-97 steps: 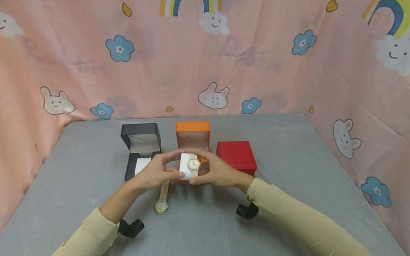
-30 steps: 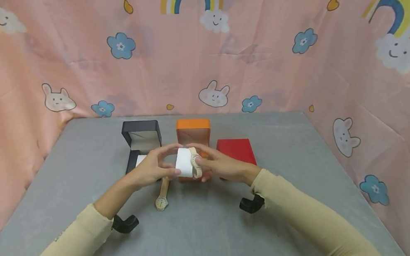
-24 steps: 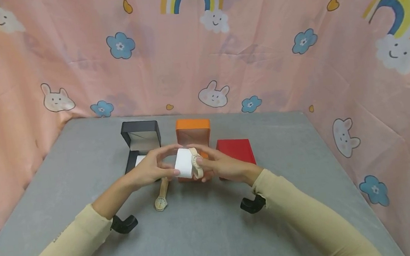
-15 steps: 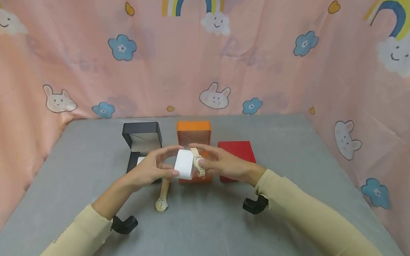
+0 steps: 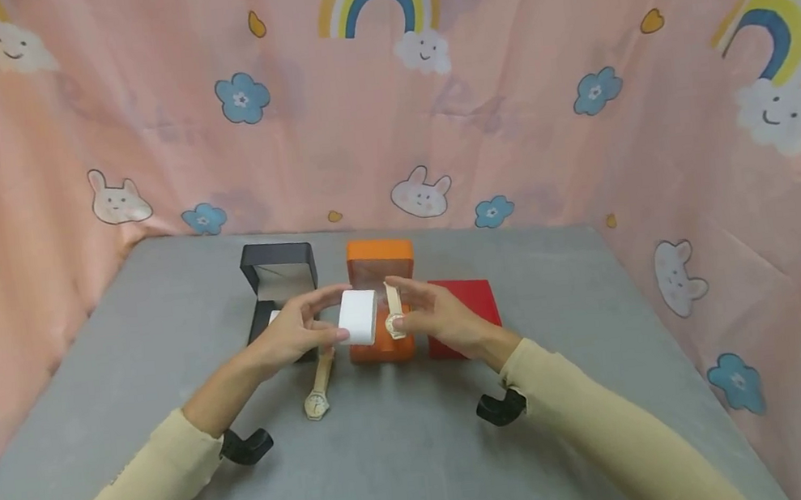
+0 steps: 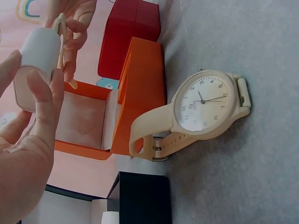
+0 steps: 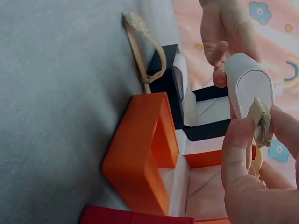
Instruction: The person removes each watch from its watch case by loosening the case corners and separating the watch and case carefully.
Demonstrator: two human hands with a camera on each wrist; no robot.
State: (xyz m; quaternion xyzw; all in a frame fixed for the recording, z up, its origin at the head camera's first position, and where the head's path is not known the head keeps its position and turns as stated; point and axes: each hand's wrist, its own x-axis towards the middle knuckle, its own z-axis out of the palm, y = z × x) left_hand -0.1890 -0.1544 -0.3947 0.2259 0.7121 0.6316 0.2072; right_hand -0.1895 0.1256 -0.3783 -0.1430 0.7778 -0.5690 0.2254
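Note:
My left hand [image 5: 295, 328] holds a white watch cushion [image 5: 359, 317] between thumb and fingers, above the open orange watch box [image 5: 384, 353]. Just right of the cushion, my right hand [image 5: 444, 320] pinches a cream wristwatch [image 5: 395, 324] by its case, its strap hanging loose. In the right wrist view the watch [image 7: 261, 123] is close to the end of the cushion [image 7: 254, 86]; whether they touch I cannot tell. A second cream wristwatch [image 6: 203, 103], buckled into a loop, lies on the table below my left hand.
An open black watch box [image 5: 276, 253] with a white cushion [image 6: 110, 217] inside stands to the left of the orange one. At the right is a shut red box [image 5: 474, 295]. Behind the grey table [image 5: 408, 461] hangs a pink patterned cloth [image 5: 316, 145].
The watch, around the cushion at first, has come off its right end in my right hand. My hands have drawn apart. The boxes and the second watch stay put.

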